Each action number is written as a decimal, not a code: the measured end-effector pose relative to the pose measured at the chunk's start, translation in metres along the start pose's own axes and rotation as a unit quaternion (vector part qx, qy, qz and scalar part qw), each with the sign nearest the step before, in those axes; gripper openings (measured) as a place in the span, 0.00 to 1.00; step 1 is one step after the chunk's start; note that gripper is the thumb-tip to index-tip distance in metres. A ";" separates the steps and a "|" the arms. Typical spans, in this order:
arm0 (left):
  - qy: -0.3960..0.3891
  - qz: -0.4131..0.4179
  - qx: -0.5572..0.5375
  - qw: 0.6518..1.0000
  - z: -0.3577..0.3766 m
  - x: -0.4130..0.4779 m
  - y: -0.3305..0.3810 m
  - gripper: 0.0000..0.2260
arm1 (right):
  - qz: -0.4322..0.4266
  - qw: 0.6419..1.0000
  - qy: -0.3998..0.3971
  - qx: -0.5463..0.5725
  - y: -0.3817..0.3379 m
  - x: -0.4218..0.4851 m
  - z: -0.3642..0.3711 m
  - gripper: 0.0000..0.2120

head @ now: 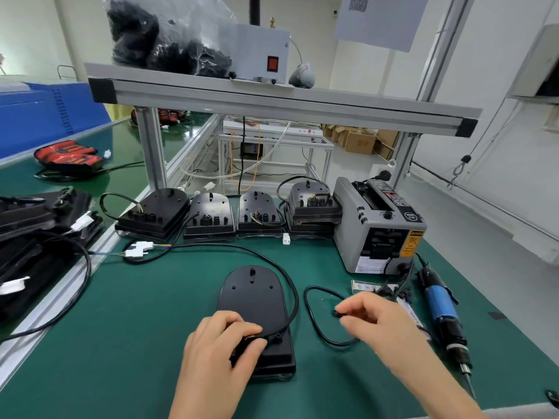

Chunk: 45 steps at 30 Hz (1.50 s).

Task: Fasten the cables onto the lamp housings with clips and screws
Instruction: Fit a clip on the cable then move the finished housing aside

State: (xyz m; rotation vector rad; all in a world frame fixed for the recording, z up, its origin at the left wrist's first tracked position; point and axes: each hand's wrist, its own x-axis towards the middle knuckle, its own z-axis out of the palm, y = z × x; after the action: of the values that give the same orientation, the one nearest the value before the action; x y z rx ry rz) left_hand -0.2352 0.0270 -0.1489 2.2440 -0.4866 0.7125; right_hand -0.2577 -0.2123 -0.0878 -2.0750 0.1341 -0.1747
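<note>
Left hand (223, 337) first: finger and thumb are curled, pinching the black cable (292, 297) onto the lamp housing (254, 297) right beneath them. The housing lies flat, its long axis running straight away from those fingers, rounded end far, square end near. Across to the right hand (378, 316): its fingertips nip a small black piece, likely a clip (335, 313), just right of the housing. The best play looks like this: pin the cable in its seat, set the clip squarely over it, then take the screwdriver (441, 316) lying beyond the right knuckles.
</note>
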 end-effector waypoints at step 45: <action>-0.021 0.019 -0.088 0.996 -0.001 0.004 0.000 0.04 | 0.038 0.998 -0.012 0.049 -0.002 -0.008 0.092 0.04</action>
State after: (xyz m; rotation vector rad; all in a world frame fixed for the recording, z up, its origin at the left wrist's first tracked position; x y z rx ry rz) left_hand -0.2324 0.0274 -0.1464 2.0928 -0.5921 0.6180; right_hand -0.2486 -0.1311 -0.1308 -1.9713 0.1864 -0.1073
